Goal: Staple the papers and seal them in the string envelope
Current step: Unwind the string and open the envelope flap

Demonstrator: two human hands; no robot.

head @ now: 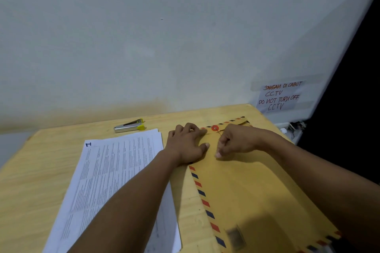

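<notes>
Head cam: my left hand pressed flat, fingers spread, on the envelope; right hand pinched its string.

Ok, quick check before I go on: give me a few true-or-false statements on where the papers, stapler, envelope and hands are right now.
1. The papers are inside the envelope. False: they lie on the table, left of it.
2. The stapler lies beyond the papers, untouched. True.
3. The left hand presses flat on the envelope. True.
4. The right hand holds the stapler. False: it pinches the string just below the red button.
5. The envelope has a plain border. False: red and blue stripes edge it.
</notes>
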